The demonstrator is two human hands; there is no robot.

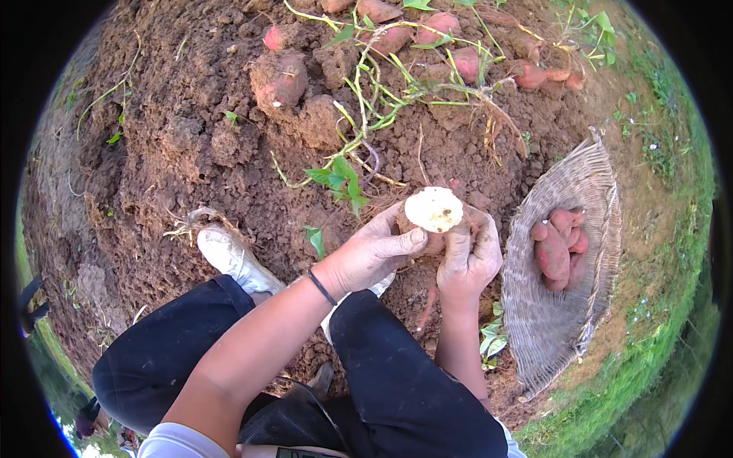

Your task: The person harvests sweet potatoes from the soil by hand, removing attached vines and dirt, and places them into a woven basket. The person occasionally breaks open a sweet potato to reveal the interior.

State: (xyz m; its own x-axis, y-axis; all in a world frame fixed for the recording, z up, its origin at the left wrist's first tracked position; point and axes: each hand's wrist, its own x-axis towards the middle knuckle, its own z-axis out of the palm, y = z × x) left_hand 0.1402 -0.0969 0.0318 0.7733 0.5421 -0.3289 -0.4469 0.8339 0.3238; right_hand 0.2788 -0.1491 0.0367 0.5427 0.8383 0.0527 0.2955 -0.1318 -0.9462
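Between my two hands is a sweet potato (434, 209) with a broad white cut or broken face turned up, marked by small dark spots. My left hand (378, 247) grips its left side, thumb toward the front. On the right side my right hand (471, 252) has its fingers curled against it. Both hands are dusty with soil. Right of my right hand stands a woven wicker basket (529, 332) holding several reddish sweet potatoes (555, 255). A thin reddish root (427, 309) shows below the hands.
Cut sweet potato vines (366, 114) sprawl over loose brown soil (172, 137) ahead. A large soil-caked sweet potato (279, 83) lies at upper left of them, with several more (438, 27) at the top. My white shoe (235, 257) rests on the soil. Grass (676, 338) borders the right.
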